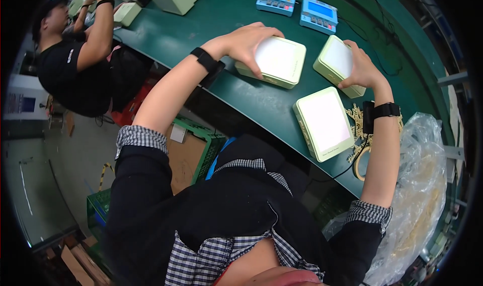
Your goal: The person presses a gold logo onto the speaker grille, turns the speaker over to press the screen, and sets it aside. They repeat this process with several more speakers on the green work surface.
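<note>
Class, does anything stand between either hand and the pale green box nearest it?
Nothing visible does. The left hand touches the left box directly, the right hand the right box. The third box, lower in view, blocks neither.

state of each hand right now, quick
Left hand: closed on a pale green box, thumb at its near side.
Right hand: closed on a second pale green box.

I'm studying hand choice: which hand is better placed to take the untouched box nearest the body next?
Probably the right hand: it is nearer to the untouched box, though it would first have to release the right box. The left hand is farther off, gripping the left box.
</note>
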Demonstrator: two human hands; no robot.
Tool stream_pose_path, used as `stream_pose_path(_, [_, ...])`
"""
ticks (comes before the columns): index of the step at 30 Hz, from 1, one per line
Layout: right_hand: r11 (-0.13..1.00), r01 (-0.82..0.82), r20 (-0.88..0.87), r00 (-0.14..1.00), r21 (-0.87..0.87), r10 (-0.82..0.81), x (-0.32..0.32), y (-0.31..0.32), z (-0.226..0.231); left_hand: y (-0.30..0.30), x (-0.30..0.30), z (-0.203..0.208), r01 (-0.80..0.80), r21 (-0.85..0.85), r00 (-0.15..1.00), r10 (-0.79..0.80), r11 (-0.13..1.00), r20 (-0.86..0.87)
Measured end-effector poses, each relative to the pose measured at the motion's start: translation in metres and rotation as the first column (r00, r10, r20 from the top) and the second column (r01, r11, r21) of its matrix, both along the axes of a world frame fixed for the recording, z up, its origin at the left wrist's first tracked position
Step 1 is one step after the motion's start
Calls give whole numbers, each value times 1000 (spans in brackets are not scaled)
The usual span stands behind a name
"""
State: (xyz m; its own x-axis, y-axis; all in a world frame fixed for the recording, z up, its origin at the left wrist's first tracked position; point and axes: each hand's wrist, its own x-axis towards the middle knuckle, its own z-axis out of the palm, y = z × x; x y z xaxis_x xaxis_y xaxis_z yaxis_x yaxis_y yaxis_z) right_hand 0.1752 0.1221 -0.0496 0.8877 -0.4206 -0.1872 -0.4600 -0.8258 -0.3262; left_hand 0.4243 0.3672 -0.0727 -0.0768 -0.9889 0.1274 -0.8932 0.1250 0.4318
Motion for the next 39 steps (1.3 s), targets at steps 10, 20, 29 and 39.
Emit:
stream_pose_path(10, [1000,1,-41,999,-6,-1,5,-4,1,3,-17,4,-139,66,990,141,988,-26])
stream_pose_path(20, [1000,10,-58,998,-1,-10,1,3,6,6,-20,6,-134,31,991,134,991,-18])
stream_pose_path(29, [1000,-16,-46,999,-19,15,1,3,8,3,-14,14,-72,99,992,82,992,-101])
stream_pose_path(39, [998,-46,79,996,-45,50,-11,2,-3,-21,-99,70,383,16,921,-383,924,78])
